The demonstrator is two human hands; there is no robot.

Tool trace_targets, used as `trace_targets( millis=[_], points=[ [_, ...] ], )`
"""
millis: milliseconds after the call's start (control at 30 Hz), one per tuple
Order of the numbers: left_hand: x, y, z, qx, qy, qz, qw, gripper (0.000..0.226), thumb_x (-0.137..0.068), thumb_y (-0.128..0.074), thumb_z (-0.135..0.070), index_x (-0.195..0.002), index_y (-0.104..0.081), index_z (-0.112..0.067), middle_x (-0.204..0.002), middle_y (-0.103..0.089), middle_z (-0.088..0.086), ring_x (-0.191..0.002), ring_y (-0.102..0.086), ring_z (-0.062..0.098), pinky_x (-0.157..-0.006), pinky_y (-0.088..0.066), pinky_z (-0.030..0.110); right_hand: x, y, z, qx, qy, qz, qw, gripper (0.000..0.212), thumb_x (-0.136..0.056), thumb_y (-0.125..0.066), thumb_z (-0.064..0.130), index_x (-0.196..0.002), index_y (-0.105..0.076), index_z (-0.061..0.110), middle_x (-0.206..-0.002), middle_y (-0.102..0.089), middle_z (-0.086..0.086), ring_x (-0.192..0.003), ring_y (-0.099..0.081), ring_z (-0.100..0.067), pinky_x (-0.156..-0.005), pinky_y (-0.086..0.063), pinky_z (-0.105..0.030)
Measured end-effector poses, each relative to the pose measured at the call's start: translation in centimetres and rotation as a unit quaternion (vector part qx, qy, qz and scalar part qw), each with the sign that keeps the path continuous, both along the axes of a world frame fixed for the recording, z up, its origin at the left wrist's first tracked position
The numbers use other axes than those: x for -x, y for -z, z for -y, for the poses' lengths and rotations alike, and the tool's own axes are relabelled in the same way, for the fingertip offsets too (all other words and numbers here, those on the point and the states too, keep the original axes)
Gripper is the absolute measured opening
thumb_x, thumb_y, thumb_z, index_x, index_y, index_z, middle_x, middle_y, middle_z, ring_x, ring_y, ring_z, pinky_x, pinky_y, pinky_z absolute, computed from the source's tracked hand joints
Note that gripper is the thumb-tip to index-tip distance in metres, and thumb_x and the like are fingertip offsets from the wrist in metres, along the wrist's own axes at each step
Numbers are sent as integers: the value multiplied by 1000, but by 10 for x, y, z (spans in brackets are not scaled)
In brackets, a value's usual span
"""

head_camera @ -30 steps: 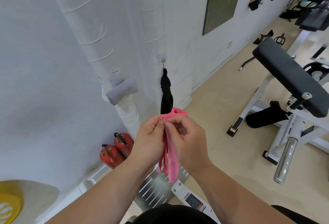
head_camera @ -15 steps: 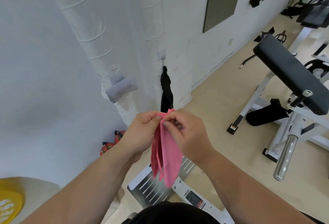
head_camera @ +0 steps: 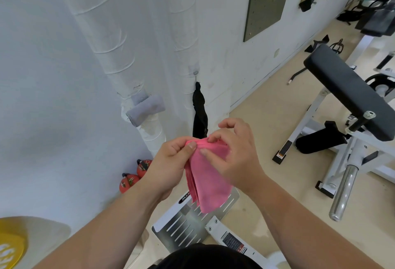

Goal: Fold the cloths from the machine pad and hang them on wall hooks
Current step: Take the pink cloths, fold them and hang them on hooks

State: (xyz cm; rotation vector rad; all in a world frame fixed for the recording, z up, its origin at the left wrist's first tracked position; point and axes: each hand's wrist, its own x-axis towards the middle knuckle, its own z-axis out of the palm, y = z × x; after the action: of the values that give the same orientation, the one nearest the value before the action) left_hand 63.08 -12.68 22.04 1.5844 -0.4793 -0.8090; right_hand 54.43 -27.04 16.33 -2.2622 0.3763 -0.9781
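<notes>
1. Folding is under way: the left hand [head_camera: 171, 161] pinches the top edge of the pink cloth [head_camera: 208, 178], which hangs in layers in mid-air before the wall.
2. The right hand [head_camera: 235, 153] nips the same edge, its other fingers spread.
3. Next, I'd judge, carry it to the wall hook [head_camera: 195, 73] above the black cloth [head_camera: 199, 112].

The pink cloth [head_camera: 208, 180] went from a bunched narrow strip to a wider folded panel, and the right hand [head_camera: 237, 157] opened its upper fingers.
</notes>
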Motion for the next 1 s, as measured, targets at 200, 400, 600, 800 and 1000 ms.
trace_targets(
  millis=[200,400,600,800,1000],
  points=[
    [-33,8,0,-37,20,212,976,26,-105,-49,-12,-94,-72,-18,-79,-69,-17,-76,-61,-2,-72,-46,12,11,6,32,-50,-96,-164,980,23,-72,-74,54,-77,-54,45,-124,-45,21,-128,-35,1,-112,-28,-38],
    [-52,11,-1,-52,34,264,963,24,-105,-48,-11,-94,-69,-14,-83,-65,-4,-79,-56,1,-74,-44,13,8,-5,47,-70,-205,-232,948,24,-85,-67,55,-76,-57,35,-109,-57,13,-110,-51,-9,-97,-40,-28],
    [-64,25,-8,-100,71,294,948,24,-106,-47,-16,-92,-67,-19,-83,-66,5,-78,-58,11,-76,-47,23,9,-32,58,-19,-189,-178,966,26,-95,-66,27,-79,-49,15,-72,-49,-1,-67,-44,-14,-65,-40,-34],
    [-63,18,-2,-29,50,199,978,24,-105,-49,-9,-99,-72,-14,-83,-67,-2,-79,-60,12,-81,-54,35,5,-35,52,-264,-199,-102,938,21,-94,-68,11,-88,-52,23,-67,-48,-3,-62,-43,-17,-58,-35,-31],
    [-78,-29,6,11,239,37,970,53,-84,-71,-9,-128,-60,-36,-101,-70,23,-85,-66,29,-74,-56,34,1,-49,47,-361,-227,-51,903,41,-96,-65,6,-123,-54,35,-79,-65,-13,-73,-60,-20,-69,-51,-33]
  ],
)
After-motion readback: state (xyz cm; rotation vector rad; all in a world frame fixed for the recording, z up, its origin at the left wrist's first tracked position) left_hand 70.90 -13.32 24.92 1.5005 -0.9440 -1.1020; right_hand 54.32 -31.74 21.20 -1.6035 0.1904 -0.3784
